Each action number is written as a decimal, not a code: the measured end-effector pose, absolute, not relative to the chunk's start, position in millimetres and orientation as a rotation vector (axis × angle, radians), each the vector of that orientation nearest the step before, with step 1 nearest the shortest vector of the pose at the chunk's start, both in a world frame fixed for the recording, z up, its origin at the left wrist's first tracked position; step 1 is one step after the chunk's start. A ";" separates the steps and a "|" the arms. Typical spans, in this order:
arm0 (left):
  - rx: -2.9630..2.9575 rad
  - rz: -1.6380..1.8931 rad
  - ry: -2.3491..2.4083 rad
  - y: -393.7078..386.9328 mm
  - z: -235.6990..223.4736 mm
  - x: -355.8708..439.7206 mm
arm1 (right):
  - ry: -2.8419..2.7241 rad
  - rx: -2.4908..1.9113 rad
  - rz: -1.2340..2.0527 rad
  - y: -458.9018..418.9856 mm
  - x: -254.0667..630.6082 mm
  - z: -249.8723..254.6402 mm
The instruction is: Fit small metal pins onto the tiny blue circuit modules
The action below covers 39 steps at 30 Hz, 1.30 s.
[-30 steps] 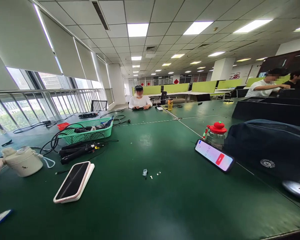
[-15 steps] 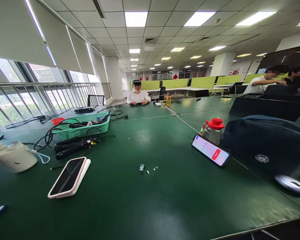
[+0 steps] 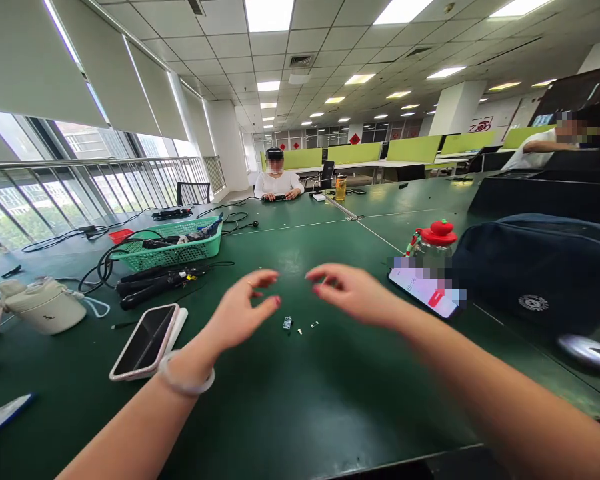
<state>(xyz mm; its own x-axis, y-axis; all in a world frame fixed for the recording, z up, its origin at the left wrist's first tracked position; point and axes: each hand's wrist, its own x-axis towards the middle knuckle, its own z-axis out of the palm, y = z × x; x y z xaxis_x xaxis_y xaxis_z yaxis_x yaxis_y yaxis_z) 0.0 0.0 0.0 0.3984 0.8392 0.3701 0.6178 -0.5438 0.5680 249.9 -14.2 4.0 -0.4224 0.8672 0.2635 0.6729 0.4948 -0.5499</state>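
Note:
Both my hands are raised over the green table (image 3: 300,400), facing each other with a gap between them. My left hand (image 3: 245,307), with a pale bangle (image 3: 186,375) at the wrist, holds nothing; its thumb and fingers are apart. My right hand (image 3: 353,293) has curled fingers with the thumb apart from them, and nothing shows in it. Below the gap lie a small blue-and-silver part (image 3: 287,323), a tiny whitish piece (image 3: 300,331) and another small pale piece (image 3: 315,325). They are too small to name; neither hand touches them.
Left of me are a phone (image 3: 146,340) on a white object, a cream bottle (image 3: 45,305), black cables and a green basket (image 3: 170,245). To the right lie a lit phone (image 3: 420,290), a red-lidded jar (image 3: 437,235), a dark blue bag (image 3: 535,267) and a mouse (image 3: 590,352). People sit farther off.
My two hands have come into view from below and now hover around the small parts. The camera view has shifted slightly. The small parts still lie on the table.

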 end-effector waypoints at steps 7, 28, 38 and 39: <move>2.454 0.274 1.248 26.5 -62.2 19.2 | -2.500 -1.249 0.496 21.9 216.6 -71.0; 2.363 0.609 1.309 33.4 -84.2 17.0 | -2.364 -1.264 0.337 11.1 210.2 -92.6; 2.344 0.612 1.329 32.2 -82.8 20.0 | -2.466 -1.249 0.160 14.2 211.2 -95.1; 2.335 0.609 1.335 32.2 -82.6 20.2 | -2.481 -1.244 0.124 14.0 211.6 -95.6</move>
<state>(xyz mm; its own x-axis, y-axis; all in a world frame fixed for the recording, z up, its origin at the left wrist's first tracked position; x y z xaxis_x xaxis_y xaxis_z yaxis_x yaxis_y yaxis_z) 20.2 32.2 -82.6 0.4544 0.8725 0.1795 0.7073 -0.4759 0.5228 211.6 14.0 -95.6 -0.5465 0.7896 0.2791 0.7579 0.6081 -0.2364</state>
